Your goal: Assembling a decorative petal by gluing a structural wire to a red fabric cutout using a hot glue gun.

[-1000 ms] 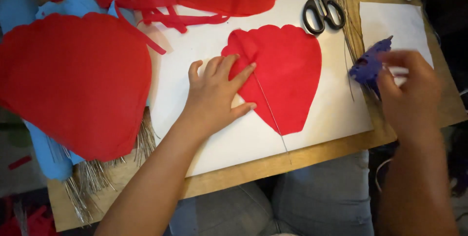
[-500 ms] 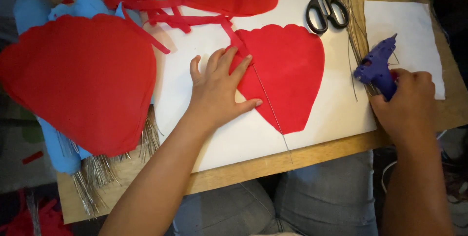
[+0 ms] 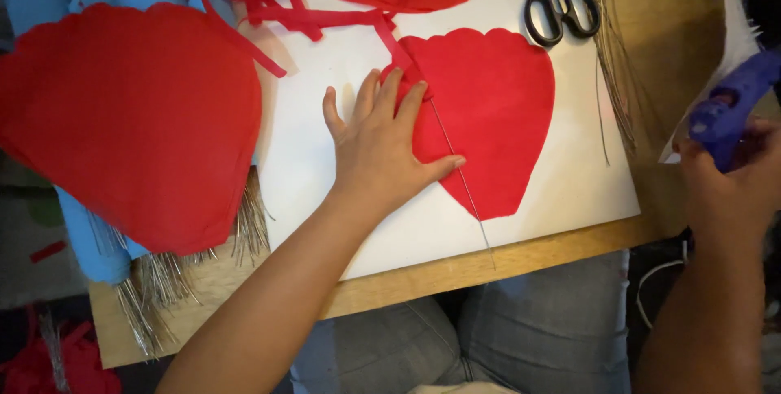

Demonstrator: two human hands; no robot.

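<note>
Left hand [image 3: 382, 150] lies flat, fingers spread, pinning red petal [image 3: 488, 117] and wire [image 3: 460, 174]; right hand [image 3: 732, 182] grips blue glue gun [image 3: 732, 105] — burn risk if the nozzle nears those fingers.

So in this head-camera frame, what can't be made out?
- Blue glue gun in the right hand: its nozzle is motion-blurred and the fingers cover the grip.
- Red scalloped paper petal: its left edge lies under the left hand.
- Thin wire: hidden under the thumb where it crosses.
- Black-handled scissors: blade tips cut off by the top edge.
</note>
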